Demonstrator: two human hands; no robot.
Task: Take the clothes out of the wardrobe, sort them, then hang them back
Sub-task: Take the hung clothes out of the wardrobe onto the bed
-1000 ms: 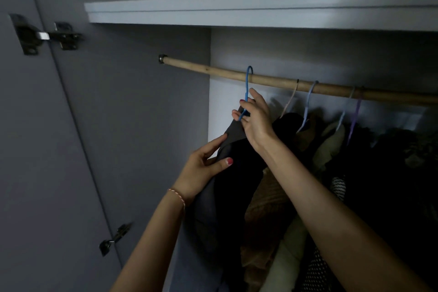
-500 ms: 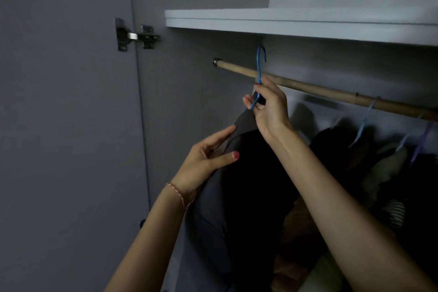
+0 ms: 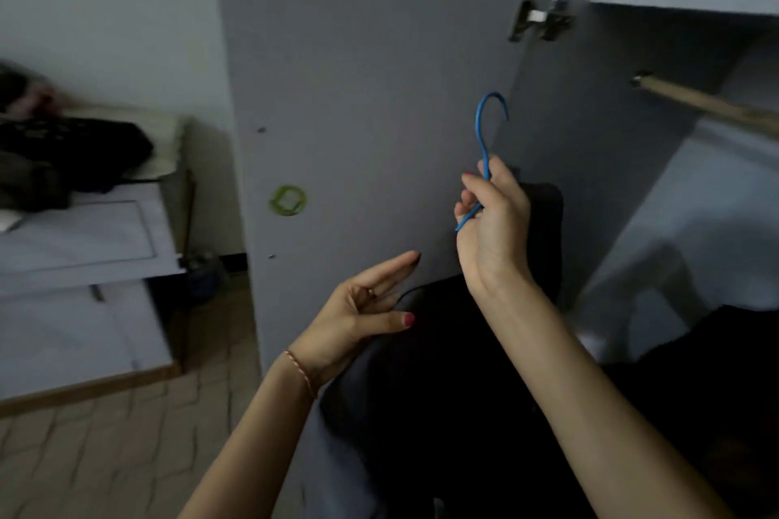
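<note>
Head view: the thin blue wire hanger (image 3: 484, 147) is being gripped by the right hand (image 3: 491, 223), now off the wooden rail (image 3: 712, 105) (hooked earlier); the dark garment (image 3: 442, 392) is being touched by the left hand's (image 3: 362, 312) straightened fingers.

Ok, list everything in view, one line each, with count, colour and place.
hanger: one, blue, in the right hand, clear of the rail
dark garment: one, black-grey, hanging below the hanger
rail: one, wooden, upper right
wardrobe door: one, grey, open, centre
hinge: one, metal, top of door
clothes pile: dark, far left on white furniture
left hand: open, beside the garment
right hand: grips the hanger's neck
</note>
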